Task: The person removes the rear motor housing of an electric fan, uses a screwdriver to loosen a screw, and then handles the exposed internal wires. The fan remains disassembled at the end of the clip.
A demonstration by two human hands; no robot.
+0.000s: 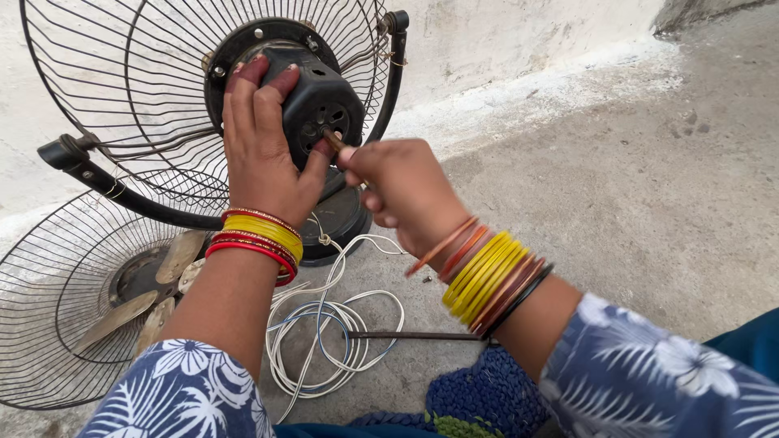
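Head view: a table fan's wire guard [162, 89] stands upright on a concrete floor [649, 203], its black motor housing [320, 101] clasped by the left hand [264, 150]. The right hand [402, 195] is closed on a screwdriver [334, 139], tip at the housing's back. White cable [324, 341] coils below.

The right hand [402, 191] hides most of the tool's handle. The left hand [264, 146] covers part of the motor housing [320, 101]. The rear fan guard [162, 73] is cut off at the top edge.
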